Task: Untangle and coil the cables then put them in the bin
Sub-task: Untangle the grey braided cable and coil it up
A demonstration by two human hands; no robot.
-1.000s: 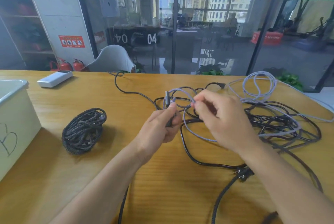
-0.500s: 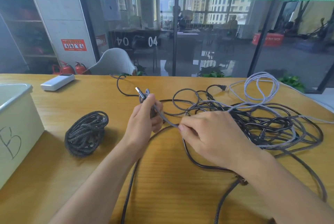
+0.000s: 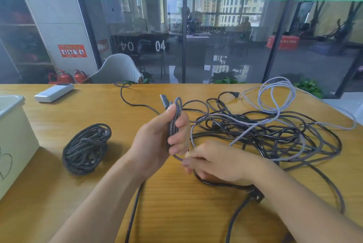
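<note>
Left hand (image 3: pixel 157 140) grips looped turns of the grey braided cable (image 3: pixel 175 119); right hand (image 3: pixel 216 161) pinches its trailing strand beside the tangle (image 3: pixel 275 132).

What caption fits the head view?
Left hand grips grey braided cable loops, right hand feeds it; coiled cable beside bin.

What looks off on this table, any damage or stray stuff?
No damage visible. The tangled cables right of the hands remain a knotted heap. The coiled cable sits on the table, not in the bin. A white device lies at the far left.
</note>
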